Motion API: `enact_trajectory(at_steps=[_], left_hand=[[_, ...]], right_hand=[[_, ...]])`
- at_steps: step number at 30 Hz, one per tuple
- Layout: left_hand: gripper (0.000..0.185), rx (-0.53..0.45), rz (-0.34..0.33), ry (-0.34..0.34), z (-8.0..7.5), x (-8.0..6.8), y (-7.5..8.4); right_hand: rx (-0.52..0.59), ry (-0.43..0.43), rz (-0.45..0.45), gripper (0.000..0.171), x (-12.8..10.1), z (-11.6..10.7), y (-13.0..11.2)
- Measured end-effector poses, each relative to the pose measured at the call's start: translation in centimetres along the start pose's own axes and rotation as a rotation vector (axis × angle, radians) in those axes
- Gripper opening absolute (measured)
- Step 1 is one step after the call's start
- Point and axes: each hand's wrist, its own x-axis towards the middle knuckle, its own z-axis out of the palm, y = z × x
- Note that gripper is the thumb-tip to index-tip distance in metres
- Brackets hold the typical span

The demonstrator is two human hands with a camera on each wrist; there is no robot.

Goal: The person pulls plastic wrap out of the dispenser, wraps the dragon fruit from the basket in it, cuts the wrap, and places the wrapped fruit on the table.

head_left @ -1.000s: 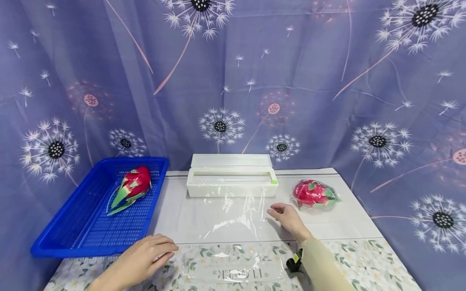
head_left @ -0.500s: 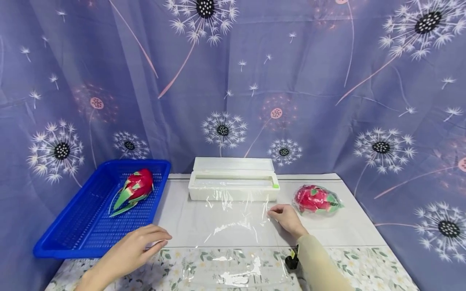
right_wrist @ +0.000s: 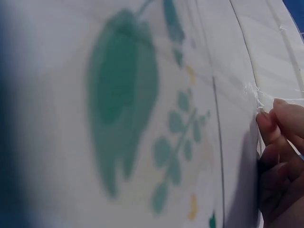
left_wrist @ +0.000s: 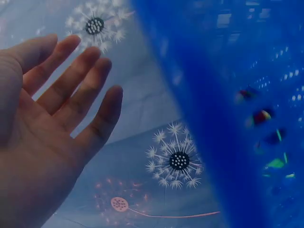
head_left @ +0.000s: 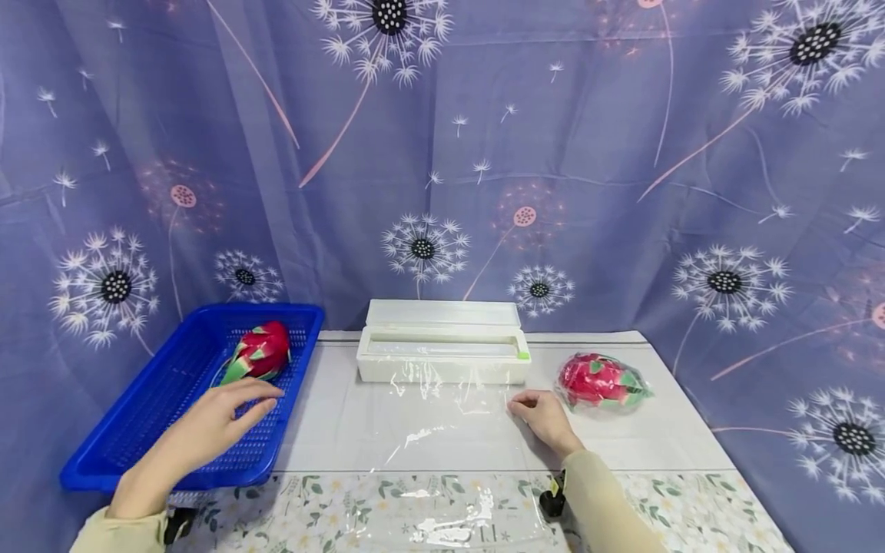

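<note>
My left hand (head_left: 231, 405) hovers open over the blue basket (head_left: 148, 407), fingers stretched toward the unwrapped dragon fruit (head_left: 261, 350) lying at the basket's far end, just short of it. The left wrist view shows the left hand (left_wrist: 61, 118) with straight fingers, holding nothing, beside the basket wall (left_wrist: 213, 95). My right hand (head_left: 541, 411) rests on the table with curled fingers at the right edge of a clear cling film sheet (head_left: 442, 430). The sheet runs out of the white dispenser box (head_left: 442, 355). In the right wrist view the fingertips (right_wrist: 268, 126) pinch the film's crinkled edge (right_wrist: 254, 90).
A dragon fruit wrapped in film (head_left: 600, 379) lies right of the dispenser, close to my right hand. The table (head_left: 677, 438) has a white and floral cover. A dandelion-print curtain (head_left: 622, 192) hangs right behind the table.
My left hand has left the film's near left corner and moved up and left over the basket toward the dragon fruit. The right hand has stayed at the film's right edge.
</note>
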Motion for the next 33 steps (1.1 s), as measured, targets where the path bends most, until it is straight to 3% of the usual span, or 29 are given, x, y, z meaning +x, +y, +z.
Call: enact_trajectory(at_steps=[3, 8, 18, 26, 33], left_hand=[[0.020, -0.028, -0.038, -0.035, -0.6, 0.6, -0.4], [0.021, -0.040, -0.036, -0.041, -0.9, 1.1, -0.7], [0.020, -0.032, -0.048, -0.076, -1.8, 1.4, -2.2], [0.025, 0.056, -0.075, -0.157, -4.0, 4.2, -4.9], [0.046, 0.126, -0.188, -0.310, -4.3, 6.5, -8.3]], right_hand=[[0.043, -0.012, 0.030, 0.006, 0.0, -0.4, -0.2], [0.175, -0.066, 0.097, 0.010, 0.1, -0.9, -0.6], [0.253, -0.088, 0.096, 0.012, 0.5, -0.4, -0.8], [0.250, -0.070, 0.073, 0.010, 0.6, -0.4, -0.3], [0.222, -0.065, 0.089, 0.010, 0.4, -0.1, -0.6]])
